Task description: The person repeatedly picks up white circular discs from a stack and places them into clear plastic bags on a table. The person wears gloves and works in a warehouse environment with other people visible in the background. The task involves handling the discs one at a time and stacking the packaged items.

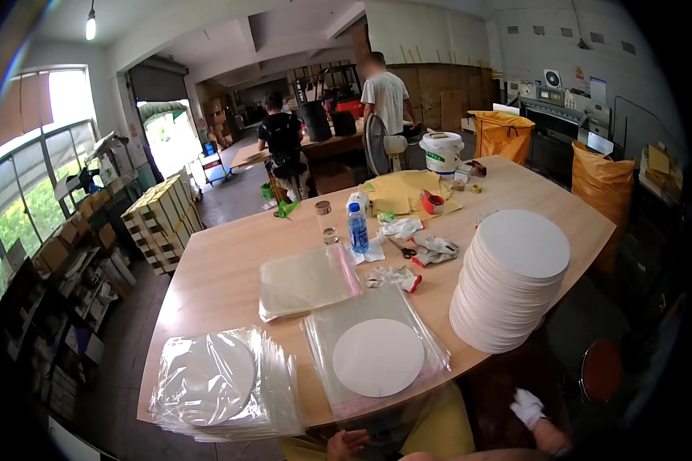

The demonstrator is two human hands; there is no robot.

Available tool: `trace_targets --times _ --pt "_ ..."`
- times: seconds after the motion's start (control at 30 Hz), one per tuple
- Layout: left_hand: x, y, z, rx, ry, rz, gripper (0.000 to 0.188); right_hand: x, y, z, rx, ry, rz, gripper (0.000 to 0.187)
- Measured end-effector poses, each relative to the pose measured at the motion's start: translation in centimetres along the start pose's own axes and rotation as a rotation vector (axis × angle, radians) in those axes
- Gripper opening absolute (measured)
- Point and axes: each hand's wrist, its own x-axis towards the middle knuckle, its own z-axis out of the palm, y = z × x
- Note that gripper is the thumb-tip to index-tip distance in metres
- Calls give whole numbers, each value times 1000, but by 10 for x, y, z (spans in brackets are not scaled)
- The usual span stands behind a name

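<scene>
Workshop room, bright windows along the left wall, with a wide, pale wooden table (223,265) filling the middle. From where I stand, its near edge is the crowded side. At the left corner, a pile of bagged white discs (207,376) sits right at that edge. Beside it, a flat stack of clear bags (384,302) bears a single white disc (378,357), also close to the edge. To the right, a tall tower of white discs (507,284) stands near the rim.

Farther in are a second stack of clear bags (307,280), a bottle with a blue cap (358,229), a grey work glove (436,250) and dark scissors (404,250). Bare wood lies open along the table's left side, and another bare strip runs between the tower and the far right corner.

The person's left hand (348,443), bare, is low in front of the table, half open, fingers loosely extended, nothing visible in them. The right hand (527,409), white-gloved, is off the table, below the tower; how far it is open, or whether it holds anything, I cannot tell.
</scene>
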Motion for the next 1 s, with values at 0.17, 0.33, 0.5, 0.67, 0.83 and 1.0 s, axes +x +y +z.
trace_targets --times 0.17,0.33,0.5,0.67,0.83,1.0 --pt "-37 23 -18 152 17 139 52 78 -158 19 -165 174 -844 68" --pt "-58 25 -22 30 110 221 33 109 -222 17 43 105 -1431 8" --pt "-42 30 -44 1639 686 1120 36 119 -210 32 55 91 -1403 8" --pt "-1 46 -43 1749 436 1407 37 121 -213 28 13 34 -1253 10" --pt "-2 73 -21 1581 -147 1559 25 119 -207 24 58 -14 -1221 9" --pt "-1 82 -23 1374 -278 1423 17 116 -208 18 102 -15 -1217 6"
